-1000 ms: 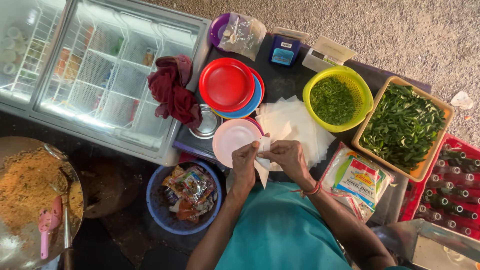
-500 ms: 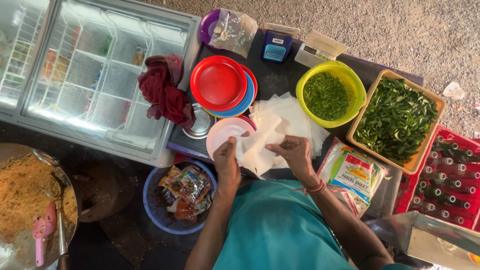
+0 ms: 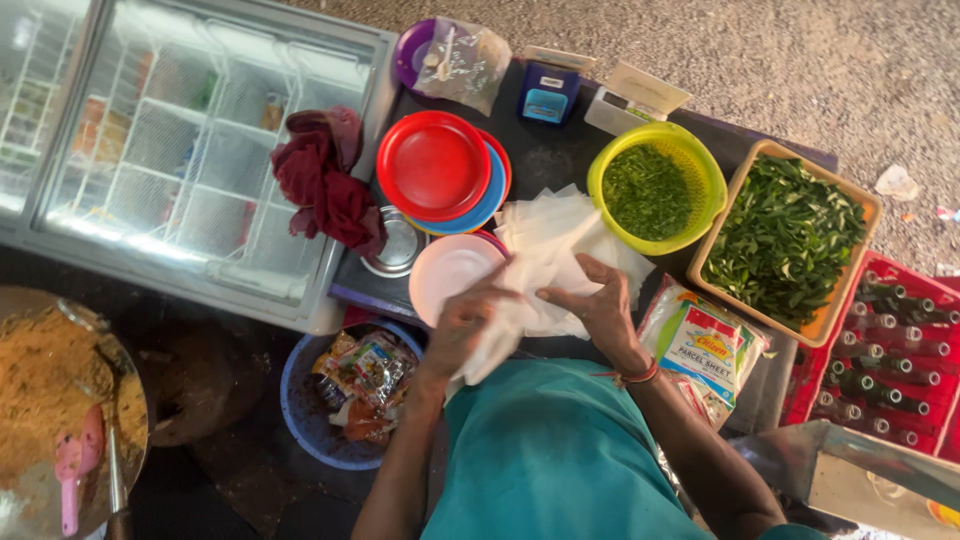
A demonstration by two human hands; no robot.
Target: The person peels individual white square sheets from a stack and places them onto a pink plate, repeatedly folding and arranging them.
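Dark stall counter (image 3: 560, 165), outdoors. Left hand (image 3: 462, 325) and right hand (image 3: 590, 300) both pinch one white paper sheet (image 3: 520, 310) (loose stack just beyond the grip), separating it beside a pink plate (image 3: 448, 275). Red plate (image 3: 432, 165) farther off. Next calls for a clean peel, likely.

Both hands at the near edge of the dark counter (image 3: 560, 165): left hand (image 3: 462, 325) and right hand (image 3: 597, 300) gripping a thin white paper sheet (image 3: 500, 335) over the pale pink plate (image 3: 450, 275). Just behind, a loose stack of sheets (image 3: 550, 230). Red plate (image 3: 433, 165) mid-counter, green bowl of chopped herbs (image 3: 655, 185) beside a tray of leaves (image 3: 785, 240) at the right edge. Maroon cloth (image 3: 325, 185) draped over the left edge.
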